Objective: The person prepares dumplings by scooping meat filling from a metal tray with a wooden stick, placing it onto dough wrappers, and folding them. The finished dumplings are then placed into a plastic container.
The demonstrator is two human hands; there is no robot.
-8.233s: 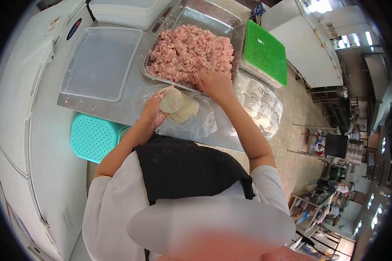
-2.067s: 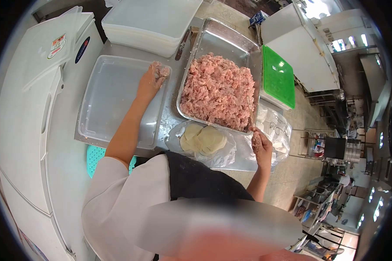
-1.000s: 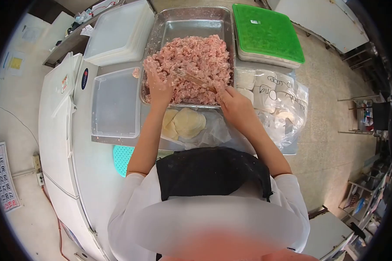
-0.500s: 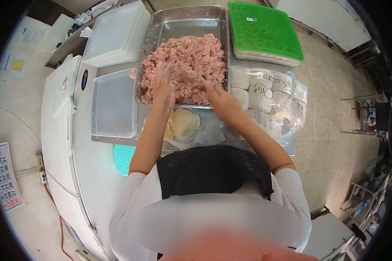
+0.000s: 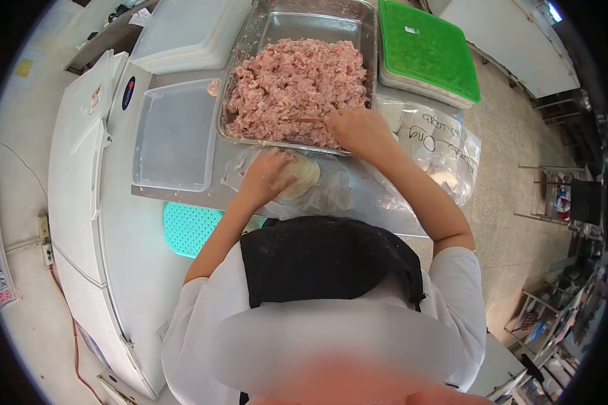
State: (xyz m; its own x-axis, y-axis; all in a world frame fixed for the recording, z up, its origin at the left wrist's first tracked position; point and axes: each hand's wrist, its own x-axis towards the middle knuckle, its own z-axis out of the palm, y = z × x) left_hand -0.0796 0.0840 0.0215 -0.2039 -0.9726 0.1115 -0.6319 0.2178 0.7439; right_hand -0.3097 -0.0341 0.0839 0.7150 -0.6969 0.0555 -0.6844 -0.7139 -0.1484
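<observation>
My right hand [image 5: 359, 131] is closed at the near right corner of a metal tray [image 5: 370, 40] heaped with ground meat [image 5: 297, 88]. From its fingers a thin brownish stick-like spatula [image 5: 307, 119] points left and rests on the meat. My left hand [image 5: 270, 174], fingers apart, lies over a stack of round pale dough wrappers [image 5: 305, 177] just in front of the tray. Its fingertips are at the wrappers' left side. Crumpled clear plastic [image 5: 331, 196] spreads beneath and around the stack.
Left of the meat tray are a shallow translucent plastic tray [image 5: 175, 135] and stacked translucent containers [image 5: 189, 34]. A green-lidded box [image 5: 429, 50] and bagged wrappers with handwriting [image 5: 439, 145] stand on the right. A turquoise perforated stool top [image 5: 190, 229] shows below the table edge.
My left hand has left the meat and come back to the wrappers, its fingers now apart. My right hand stays by the tray's near right corner with the spatula. The view has shifted slightly.
</observation>
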